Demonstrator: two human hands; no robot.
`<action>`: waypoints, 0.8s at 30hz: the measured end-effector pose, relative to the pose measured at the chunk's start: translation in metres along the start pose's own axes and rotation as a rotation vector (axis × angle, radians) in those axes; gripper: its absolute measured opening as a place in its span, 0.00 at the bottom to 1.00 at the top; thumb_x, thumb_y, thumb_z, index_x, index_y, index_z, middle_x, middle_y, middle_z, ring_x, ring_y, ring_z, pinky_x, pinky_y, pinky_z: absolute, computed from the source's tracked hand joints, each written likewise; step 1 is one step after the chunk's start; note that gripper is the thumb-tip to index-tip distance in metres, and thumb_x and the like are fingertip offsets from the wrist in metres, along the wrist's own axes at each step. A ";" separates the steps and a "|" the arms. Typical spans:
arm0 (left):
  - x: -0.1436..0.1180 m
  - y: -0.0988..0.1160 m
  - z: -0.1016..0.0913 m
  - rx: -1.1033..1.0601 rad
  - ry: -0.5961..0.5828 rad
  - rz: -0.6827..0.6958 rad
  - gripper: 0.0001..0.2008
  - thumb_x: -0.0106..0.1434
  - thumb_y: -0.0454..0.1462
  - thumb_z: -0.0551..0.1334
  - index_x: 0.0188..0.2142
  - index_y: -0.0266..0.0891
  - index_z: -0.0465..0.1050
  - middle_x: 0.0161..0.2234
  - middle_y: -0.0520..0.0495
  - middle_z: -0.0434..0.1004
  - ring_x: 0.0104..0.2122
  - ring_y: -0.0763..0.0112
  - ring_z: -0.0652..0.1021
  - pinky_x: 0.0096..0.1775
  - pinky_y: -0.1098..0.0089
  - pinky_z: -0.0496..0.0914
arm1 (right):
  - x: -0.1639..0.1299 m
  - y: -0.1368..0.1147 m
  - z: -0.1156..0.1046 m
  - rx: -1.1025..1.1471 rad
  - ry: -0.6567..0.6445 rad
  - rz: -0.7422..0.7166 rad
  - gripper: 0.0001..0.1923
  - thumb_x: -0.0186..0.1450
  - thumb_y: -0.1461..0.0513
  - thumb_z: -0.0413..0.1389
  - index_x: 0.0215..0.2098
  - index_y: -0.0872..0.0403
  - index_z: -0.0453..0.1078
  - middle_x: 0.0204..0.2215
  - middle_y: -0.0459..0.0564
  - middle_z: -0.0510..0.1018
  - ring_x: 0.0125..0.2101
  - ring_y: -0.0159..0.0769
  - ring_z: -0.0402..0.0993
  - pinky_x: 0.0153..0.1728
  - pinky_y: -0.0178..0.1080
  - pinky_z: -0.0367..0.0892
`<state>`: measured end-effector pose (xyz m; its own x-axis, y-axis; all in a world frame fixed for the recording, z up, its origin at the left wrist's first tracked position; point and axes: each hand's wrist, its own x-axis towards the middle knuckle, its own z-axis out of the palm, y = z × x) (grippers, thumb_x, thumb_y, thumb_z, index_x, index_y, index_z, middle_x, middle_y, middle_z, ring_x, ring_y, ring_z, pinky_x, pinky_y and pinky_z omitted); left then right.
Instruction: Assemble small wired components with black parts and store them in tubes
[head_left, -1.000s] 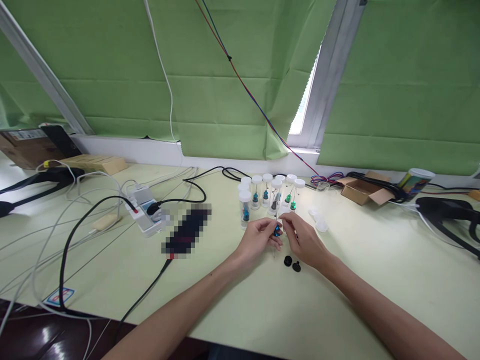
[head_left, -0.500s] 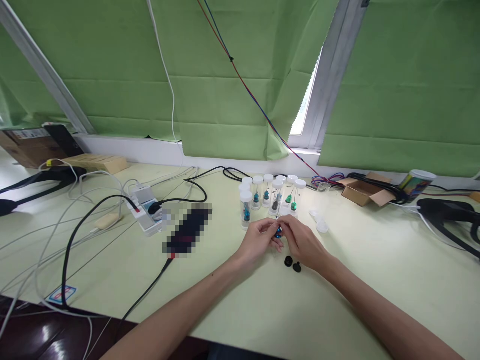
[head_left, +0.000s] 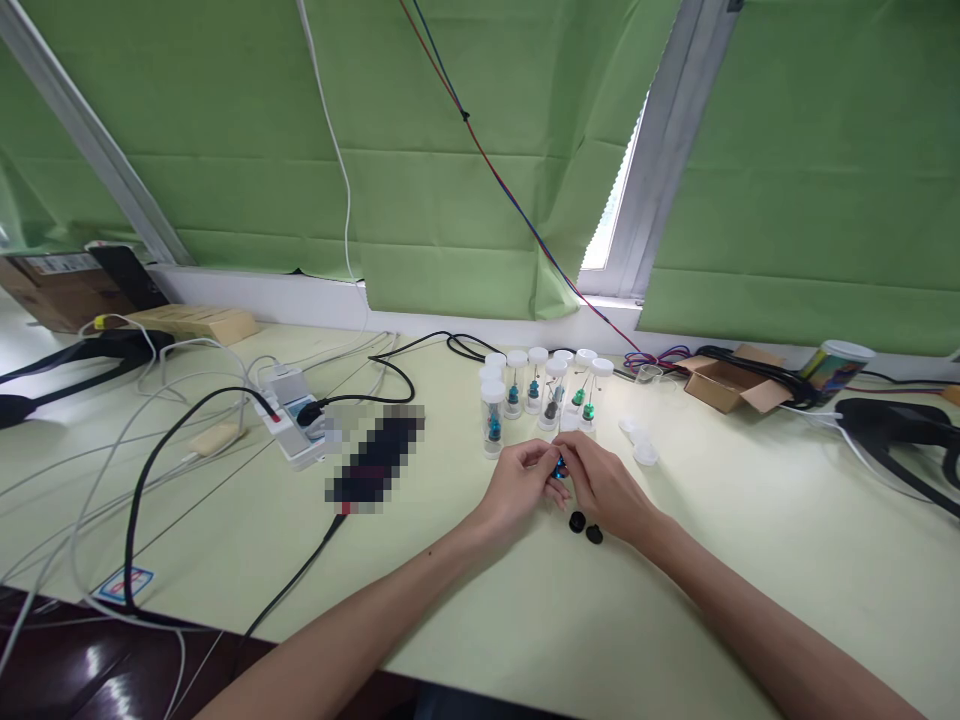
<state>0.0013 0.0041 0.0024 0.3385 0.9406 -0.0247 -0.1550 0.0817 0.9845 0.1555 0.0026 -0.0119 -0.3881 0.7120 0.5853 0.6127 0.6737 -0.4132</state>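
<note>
Fingertips of both hands meet over a small blue part (head_left: 559, 466), pinching it between them just above the pale green table (head_left: 465, 590). The left hand (head_left: 519, 484) curls its fingers in from the left, thumb on top; the right hand (head_left: 606, 484) closes on the same piece from the right. Whether the part is metal or plastic is too small to tell.

Two round black knobs (head_left: 585, 527) lie on the smooth tabletop just below the right hand. Behind the hands stands a cluster of clear cylindrical vials (head_left: 540, 395) with flat white caps, each holding a small blue, green or dark piece on a thin pin. Loose white caps (head_left: 639, 444) lie to their right. An open brown cardboard box (head_left: 724, 380) sits near the window sill. To the left, a white power strip (head_left: 292, 422) rests among glossy black and grey cables (head_left: 150, 450). Matte green blinds (head_left: 465, 160) hang behind.
</note>
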 end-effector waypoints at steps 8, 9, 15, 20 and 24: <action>-0.001 -0.002 0.002 -0.005 0.013 -0.010 0.13 0.63 0.42 0.61 0.28 0.35 0.70 0.21 0.52 0.70 0.21 0.72 0.76 0.22 0.72 0.71 | 0.000 0.001 0.002 -0.032 0.002 -0.025 0.08 0.72 0.66 0.41 0.44 0.52 0.60 0.34 0.50 0.75 0.27 0.35 0.71 0.27 0.36 0.65; -0.001 -0.002 0.003 -0.006 0.014 -0.013 0.13 0.63 0.42 0.61 0.28 0.35 0.70 0.21 0.52 0.70 0.20 0.71 0.76 0.22 0.72 0.71 | 0.000 0.000 0.002 -0.033 0.000 -0.021 0.08 0.72 0.65 0.41 0.44 0.52 0.61 0.34 0.50 0.75 0.26 0.35 0.71 0.27 0.36 0.65; -0.001 -0.003 0.004 -0.007 0.020 -0.031 0.12 0.64 0.41 0.60 0.29 0.35 0.70 0.21 0.51 0.71 0.21 0.71 0.76 0.23 0.73 0.70 | 0.000 0.001 0.003 -0.016 -0.018 0.020 0.09 0.72 0.65 0.41 0.45 0.52 0.61 0.34 0.51 0.76 0.27 0.35 0.72 0.28 0.36 0.66; -0.001 -0.002 0.005 -0.011 0.028 -0.042 0.11 0.64 0.40 0.59 0.29 0.35 0.70 0.21 0.51 0.71 0.20 0.72 0.76 0.23 0.73 0.71 | -0.002 0.006 0.007 0.011 -0.011 0.014 0.09 0.72 0.65 0.42 0.46 0.52 0.62 0.37 0.51 0.76 0.31 0.36 0.73 0.33 0.38 0.68; -0.001 -0.003 0.004 -0.007 0.031 -0.043 0.11 0.65 0.40 0.58 0.29 0.35 0.69 0.23 0.51 0.70 0.20 0.73 0.76 0.23 0.73 0.71 | -0.002 0.009 0.008 0.018 0.007 -0.005 0.10 0.71 0.66 0.42 0.47 0.51 0.61 0.37 0.51 0.76 0.31 0.36 0.73 0.32 0.37 0.67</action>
<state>0.0050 0.0017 0.0005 0.3162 0.9460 -0.0720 -0.1479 0.1241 0.9812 0.1566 0.0089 -0.0223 -0.3861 0.7076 0.5918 0.5986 0.6803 -0.4229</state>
